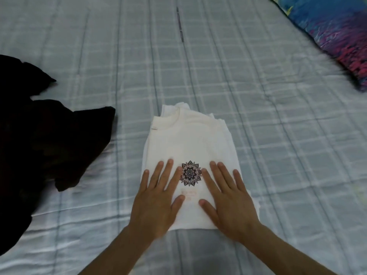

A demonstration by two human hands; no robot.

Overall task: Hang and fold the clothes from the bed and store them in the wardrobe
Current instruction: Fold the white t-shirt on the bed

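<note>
A white T-shirt [188,139] with a black mandala print lies folded into a narrow rectangle on the bed, collar away from me. My left hand [156,197] presses flat on its lower left part, fingers straight and spread. My right hand [228,195] presses flat on its lower right part in the same way. The mandala print shows between the two hands. A heap of black clothing [45,141] lies crumpled at the left of the bed, apart from the shirt.
The bed is covered with a pale blue checked sheet [278,126]. A blue and pink patterned pillow [333,34] lies at the top right corner. No wardrobe is in view.
</note>
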